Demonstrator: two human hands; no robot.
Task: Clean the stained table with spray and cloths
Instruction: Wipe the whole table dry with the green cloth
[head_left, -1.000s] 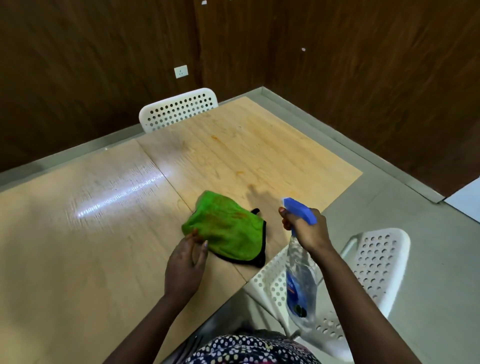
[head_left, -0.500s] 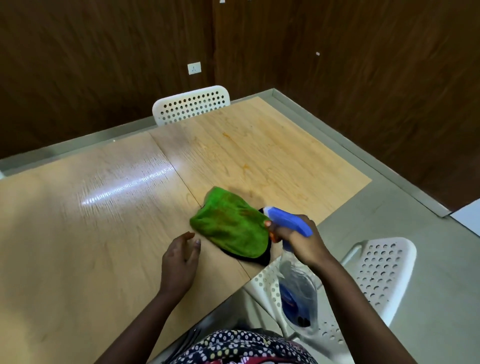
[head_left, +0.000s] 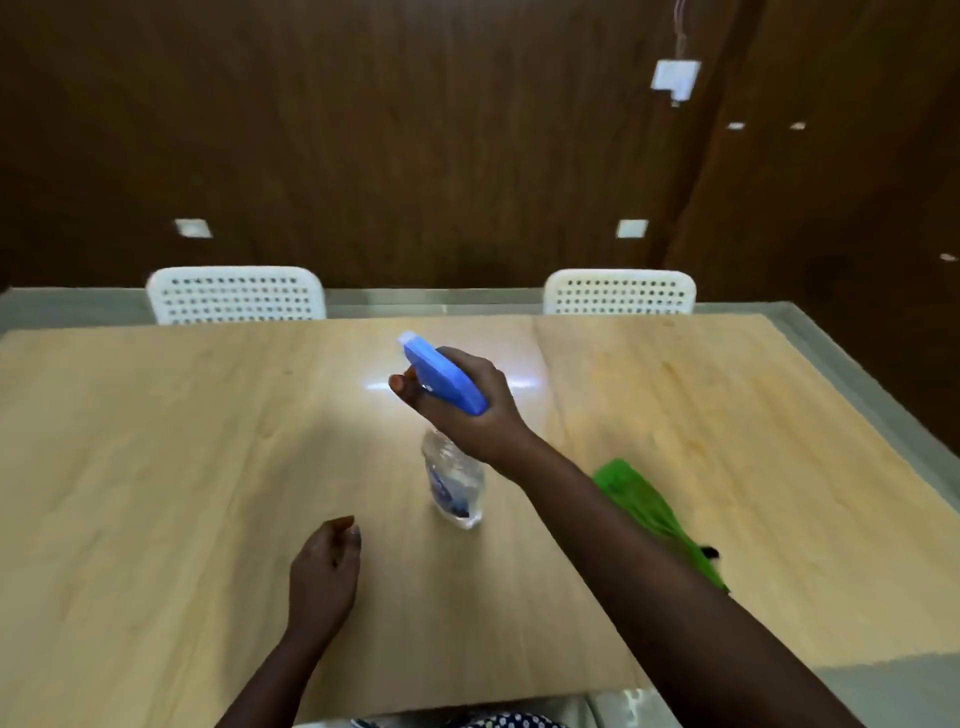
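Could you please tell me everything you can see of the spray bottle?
The spray bottle has a clear, plastic-looking body with a blue label and a blue trigger head. The right hand grips its neck, a finger at the trigger. It is held above the table, nozzle pointing away and to the left.

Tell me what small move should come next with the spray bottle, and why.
Probably squeeze the trigger: the right hand grips the spray bottle above the table, nozzle aimed away over the wood. The green cloth lies untouched beside that arm, and the left hand holds nothing.
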